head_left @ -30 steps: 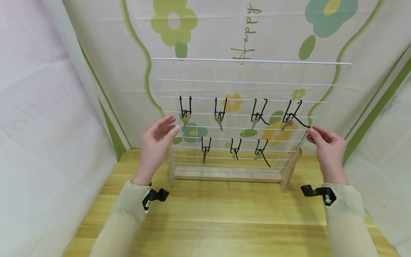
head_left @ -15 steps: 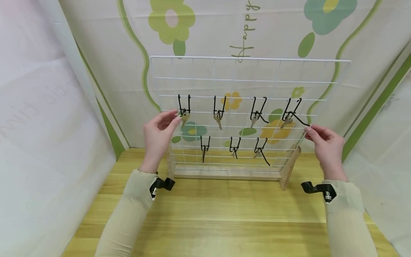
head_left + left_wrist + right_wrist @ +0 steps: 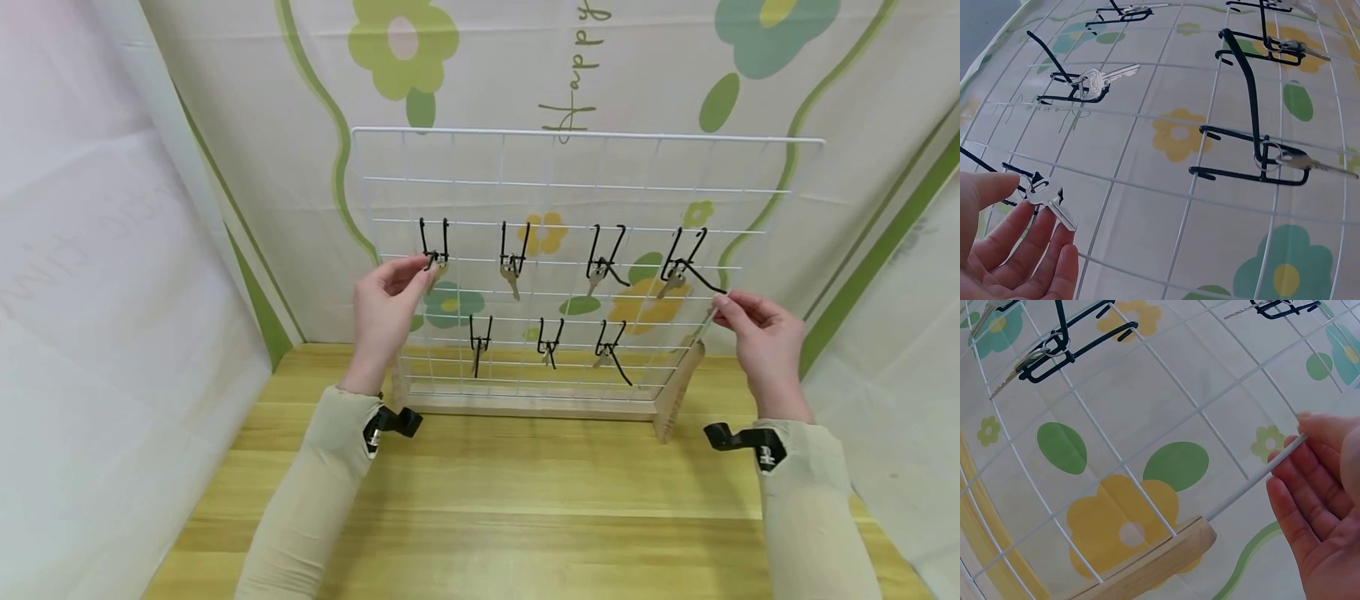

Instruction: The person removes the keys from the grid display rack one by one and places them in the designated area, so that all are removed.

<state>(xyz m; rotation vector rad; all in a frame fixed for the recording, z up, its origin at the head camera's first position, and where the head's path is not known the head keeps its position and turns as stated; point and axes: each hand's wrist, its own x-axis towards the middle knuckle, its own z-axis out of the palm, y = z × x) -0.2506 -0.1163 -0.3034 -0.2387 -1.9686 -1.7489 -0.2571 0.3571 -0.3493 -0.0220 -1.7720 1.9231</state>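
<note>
Here, key in left hand.

White wire grid panel. Black metal hooks; silver metal keys. Pale beige wooden stand. Yellow-brown wooden tabletop, streaked grain. Off-white cloth backdrop printed with lime, teal and orange-yellow flowers, green leaves, wavy green borders, olive lettering. Cream fabric sleeves.

Beige sleeves, black wrist mounts

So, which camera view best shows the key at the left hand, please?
Left wrist: the key shows large and clear by the left hand. Head shows it small, partly covered; right wrist misses it.
</note>
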